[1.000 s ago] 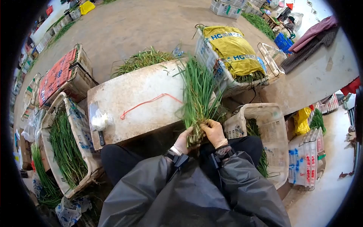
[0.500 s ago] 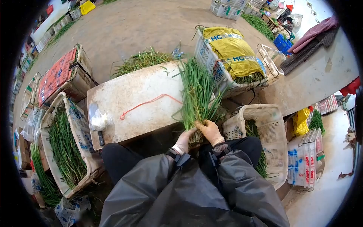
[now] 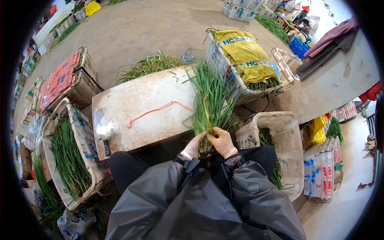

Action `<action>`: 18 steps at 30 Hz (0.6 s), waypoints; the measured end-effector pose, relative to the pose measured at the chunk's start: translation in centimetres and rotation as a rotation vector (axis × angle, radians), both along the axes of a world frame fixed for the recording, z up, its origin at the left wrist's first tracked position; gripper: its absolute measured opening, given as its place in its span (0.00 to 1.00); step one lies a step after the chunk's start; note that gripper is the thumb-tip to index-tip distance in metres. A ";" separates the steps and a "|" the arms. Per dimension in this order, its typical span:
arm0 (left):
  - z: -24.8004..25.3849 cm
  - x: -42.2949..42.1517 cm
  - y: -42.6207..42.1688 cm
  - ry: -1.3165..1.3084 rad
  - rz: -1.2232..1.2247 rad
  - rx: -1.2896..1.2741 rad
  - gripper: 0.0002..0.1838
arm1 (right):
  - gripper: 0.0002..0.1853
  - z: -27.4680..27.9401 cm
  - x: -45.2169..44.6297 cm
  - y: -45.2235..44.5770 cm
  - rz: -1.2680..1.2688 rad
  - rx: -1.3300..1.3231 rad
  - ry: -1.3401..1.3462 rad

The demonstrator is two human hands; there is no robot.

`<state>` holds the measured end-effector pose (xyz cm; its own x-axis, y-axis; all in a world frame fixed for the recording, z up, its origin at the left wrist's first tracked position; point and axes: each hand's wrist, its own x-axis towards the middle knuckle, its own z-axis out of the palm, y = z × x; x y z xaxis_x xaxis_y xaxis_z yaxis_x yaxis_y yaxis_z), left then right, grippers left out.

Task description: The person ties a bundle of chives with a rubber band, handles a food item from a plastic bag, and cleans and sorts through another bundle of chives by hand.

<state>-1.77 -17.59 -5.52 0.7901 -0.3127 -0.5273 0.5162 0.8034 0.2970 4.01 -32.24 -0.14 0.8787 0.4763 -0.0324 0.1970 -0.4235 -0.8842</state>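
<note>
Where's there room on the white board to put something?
Between the red string and the far edge of the white board, or its near edge. It's crowded at the left with the knife and crumpled white thing, and at the right under the green stalks.

Room over board [image 3: 140, 90], crate [image 3: 287, 138] rightward

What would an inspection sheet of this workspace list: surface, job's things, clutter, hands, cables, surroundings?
Surface: white board, brown-stained.
Job's things: bunch of greens, upper part by the board's right end.
Clutter: red string, knife and crumpled white wad on the board; heap of greens beyond it.
Hands: left hand and right hand grip the bunch low down.
Cables: nothing seen.
Surroundings: left basket and right basket, both holding greens; yellow-covered crate farther off.
</note>
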 end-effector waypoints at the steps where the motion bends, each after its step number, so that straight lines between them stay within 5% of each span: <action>1: -0.1 0.0 -0.1 -0.006 0.005 -0.018 0.19 | 0.15 0.7 -0.1 0.0 0.021 -0.010 0.000; 8: 0.0 0.5 0.0 0.001 0.090 -0.115 0.17 | 0.13 4.5 -0.2 -0.5 0.042 0.331 0.288; 13: 2.5 -0.3 0.3 0.066 0.003 0.048 0.14 | 0.14 3.2 0.5 -1.0 0.122 0.178 0.107; 18: -1.0 0.7 0.2 -0.045 -0.048 -0.034 0.13 | 0.15 6.3 -1.2 0.3 0.165 0.207 0.027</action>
